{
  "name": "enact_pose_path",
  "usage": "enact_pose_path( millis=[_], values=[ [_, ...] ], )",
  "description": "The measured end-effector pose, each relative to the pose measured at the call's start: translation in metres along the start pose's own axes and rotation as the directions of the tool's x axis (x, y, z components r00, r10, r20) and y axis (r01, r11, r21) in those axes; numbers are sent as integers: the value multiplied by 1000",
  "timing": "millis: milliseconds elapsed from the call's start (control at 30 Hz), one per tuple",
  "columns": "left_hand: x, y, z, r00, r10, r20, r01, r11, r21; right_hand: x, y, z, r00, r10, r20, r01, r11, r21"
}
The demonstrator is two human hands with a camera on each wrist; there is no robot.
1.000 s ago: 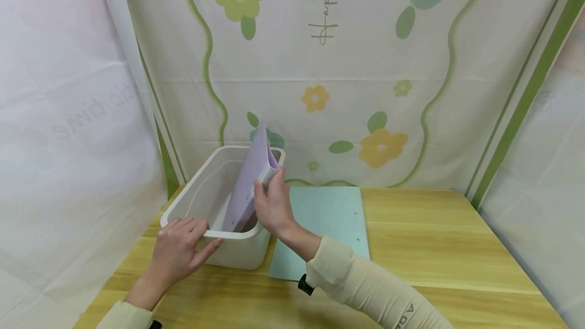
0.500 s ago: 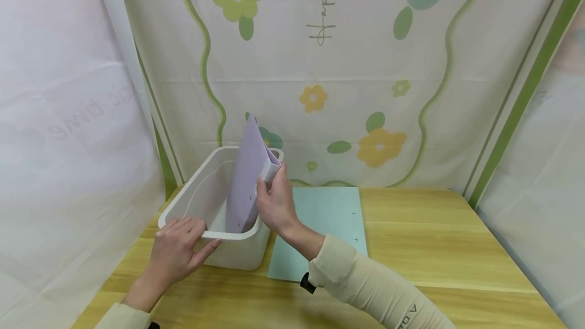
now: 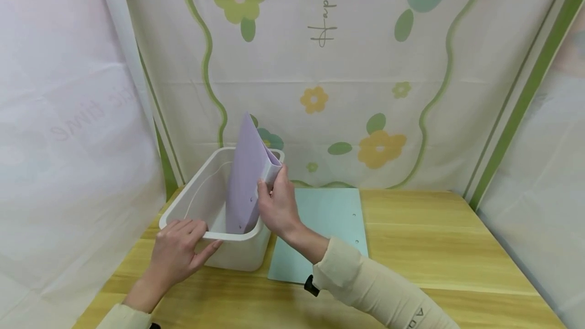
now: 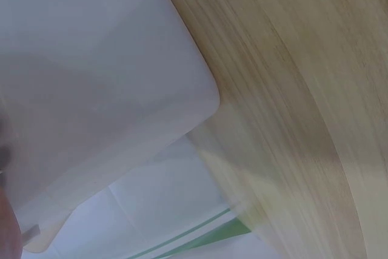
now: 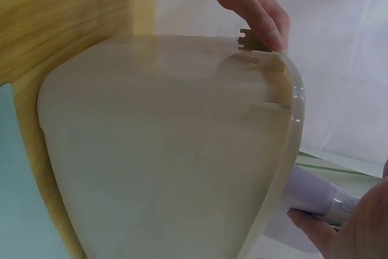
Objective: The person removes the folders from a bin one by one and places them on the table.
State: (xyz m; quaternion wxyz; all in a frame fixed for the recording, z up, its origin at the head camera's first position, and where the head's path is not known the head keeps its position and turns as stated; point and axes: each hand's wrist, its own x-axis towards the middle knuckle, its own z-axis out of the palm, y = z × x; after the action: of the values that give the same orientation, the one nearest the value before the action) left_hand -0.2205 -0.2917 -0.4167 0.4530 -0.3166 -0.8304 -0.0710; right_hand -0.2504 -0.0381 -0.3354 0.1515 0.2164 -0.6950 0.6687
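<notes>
My right hand (image 3: 280, 206) grips a lilac ring-binder-like folder (image 3: 247, 171) by its pale spine, thumb on the near side. The folder leans upright, its lower part inside a white plastic bin (image 3: 237, 257) and its top corner well above the rim. With fingers over the bin's near rim and thumb outside, my left hand (image 3: 179, 249) holds the bin. In the right wrist view, the bin's side wall (image 5: 157, 150) fills the middle, with the folder's spine end (image 5: 309, 189) past the rim. The left wrist view mostly shows the bin's outer wall (image 4: 109, 71).
A light teal folder (image 3: 326, 212) with two small rivets lies flat on the wooden table (image 3: 425, 248), right of the bin and partly under my right forearm. A flower-printed curtain (image 3: 274, 65) hangs behind the table, and pale sheets hang at both sides.
The lilac folder's top corner has swung left and up a little, and my right hand has shifted slightly right with it. My left hand stays on the rim.
</notes>
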Motion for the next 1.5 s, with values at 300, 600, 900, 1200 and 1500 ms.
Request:
enact_pose_path(
  millis=[300,600,900,1200,1500],
  values=[
    [-2,1,-2,1000,-8,20,8,1000,-1,-4,-10,-8,1000,-8,27,7,999,44],
    [1,-1,-3,1000,0,16,0,1000,5,-5,-17,-21,997,-68,24,65,992,106],
    [1,-1,-3,1000,-5,30,4,1000,12,-6,-21,-31,997,-81,4,80,987,139],
    [0,-1,-2,999,-12,36,12,1000,8,-6,-23,-40,997,-72,10,71,990,123],
    [-1,-1,-2,999,-15,45,15,1000,4,-7,-22,-47,998,-58,2,57,992,116]
  ],
)
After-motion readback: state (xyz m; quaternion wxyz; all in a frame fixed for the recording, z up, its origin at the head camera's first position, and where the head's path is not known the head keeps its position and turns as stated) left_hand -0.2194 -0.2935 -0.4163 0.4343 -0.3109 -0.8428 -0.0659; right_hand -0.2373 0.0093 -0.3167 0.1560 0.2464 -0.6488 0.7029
